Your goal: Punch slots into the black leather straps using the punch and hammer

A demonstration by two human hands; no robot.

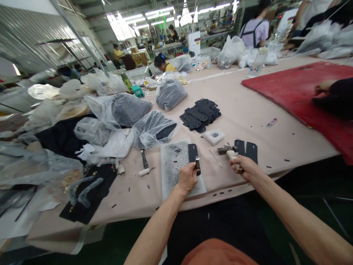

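Note:
My left hand (188,178) is closed around a short metal punch (197,162), held upright over a dark strap piece (193,150). That piece lies on a white cutting board (169,169) speckled with black bits. Off to the right, my right hand (245,167) grips the pale wrapped handle of a hammer (226,149), its metal head pointing left. Just beyond the hammer lie two dark pieces (251,150) side by side. Between the hands, a thin metal rod (215,159) rests on the table.
A pile of dark pieces (200,114) sits farther back, near a small white block (213,137). Plastic bags (153,129) crowd the left, beside a second hammer (143,163). A co-worker's hand (324,88) rests over a red board (298,88) at right. Small snips (271,122) lie nearby.

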